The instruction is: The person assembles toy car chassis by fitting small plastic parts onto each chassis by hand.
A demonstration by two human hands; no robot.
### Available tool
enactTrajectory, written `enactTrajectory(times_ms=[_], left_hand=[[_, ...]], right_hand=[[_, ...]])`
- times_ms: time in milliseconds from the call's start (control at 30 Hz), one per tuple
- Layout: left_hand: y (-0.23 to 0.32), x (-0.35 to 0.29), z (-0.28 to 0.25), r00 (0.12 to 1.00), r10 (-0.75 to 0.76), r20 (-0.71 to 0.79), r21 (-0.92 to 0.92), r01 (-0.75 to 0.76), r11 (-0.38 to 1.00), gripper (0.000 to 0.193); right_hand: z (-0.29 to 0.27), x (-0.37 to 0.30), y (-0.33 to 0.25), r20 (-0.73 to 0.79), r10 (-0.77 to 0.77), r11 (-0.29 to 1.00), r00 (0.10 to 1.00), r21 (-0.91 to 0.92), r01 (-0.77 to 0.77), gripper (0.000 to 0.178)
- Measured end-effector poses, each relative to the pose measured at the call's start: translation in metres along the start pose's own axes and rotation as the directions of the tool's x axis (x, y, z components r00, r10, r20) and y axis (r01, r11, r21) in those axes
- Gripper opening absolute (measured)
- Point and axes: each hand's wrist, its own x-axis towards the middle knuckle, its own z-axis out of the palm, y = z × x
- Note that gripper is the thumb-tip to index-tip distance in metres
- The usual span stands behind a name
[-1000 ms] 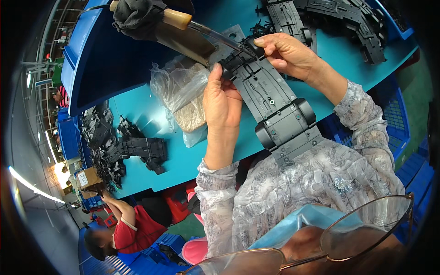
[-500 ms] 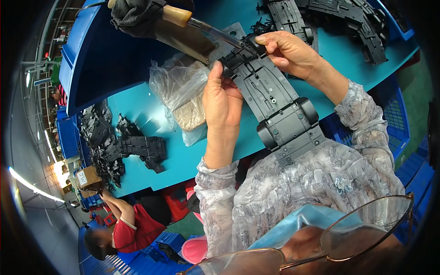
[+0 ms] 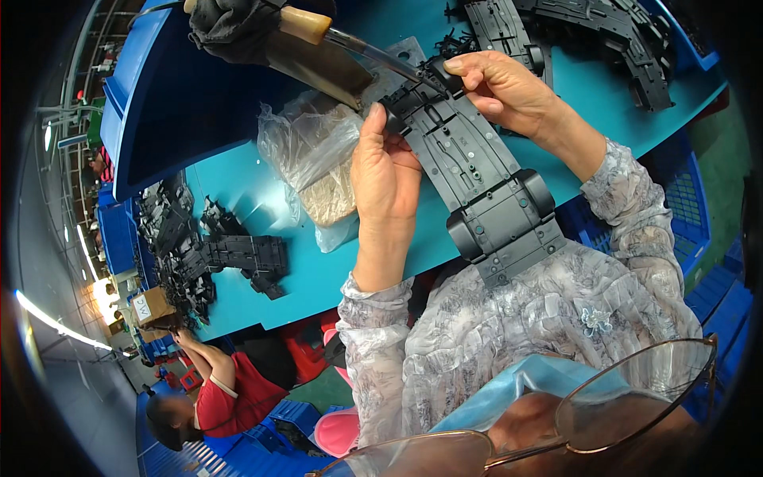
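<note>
Both hands grip a long black plastic chassis (image 3: 469, 159) by its far end, one on each side. My left hand (image 3: 385, 171) has its thumb against the left rounded housing, fingers curled beneath. My right hand (image 3: 505, 91) pinches the right rounded housing between thumb and fingers. The chassis slants toward me, its near end with two wheel-arch-like bulges close to my clothing. A tool with a wooden handle (image 3: 306, 25) and a metal shaft (image 3: 369, 54) reaches down to the chassis's far end; its tip is hard to make out there. Dark cloth (image 3: 236, 30) is wrapped near the handle.
On the teal table (image 3: 310, 274) lies a clear plastic bag (image 3: 314, 159) of small tan pieces. Black parts (image 3: 246, 254) are heaped at left, with more chassis (image 3: 600, 32) at far right. A large blue bin (image 3: 131, 111) stands at left; a co-worker in red (image 3: 238, 397) sits beyond.
</note>
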Motion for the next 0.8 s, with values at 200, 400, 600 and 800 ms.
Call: enactTrajectory(times_ms=[200,400,600,800], left_hand=[[0.0004,0.0008,-0.0019,1.0,-0.007,-0.027,-0.004,0.007,1.0,0.017],[0.0004,-0.0001,-0.0015,1.0,0.008,-0.014,-0.005,-0.008,1.0,0.017],[-0.0001,0.0006,-0.0021,0.999,0.013,-0.041,0.0,-0.013,1.0,0.018],[-0.0011,-0.0001,-0.0005,1.0,0.013,-0.02,-0.003,-0.013,1.0,0.017]], right_hand=[[0.004,-0.0007,-0.0011,0.003,-0.002,1.0,1.0,0.019,0.002,0.016],[0.0013,0.0001,-0.0008,0.011,0.006,1.0,1.0,0.019,-0.007,0.017],[0.0075,-0.0005,-0.0019,-0.045,0.006,1.0,0.999,-0.005,-0.006,0.018],[0.0008,0.0009,-0.0012,-0.018,0.023,1.0,1.0,0.016,-0.022,0.016]])
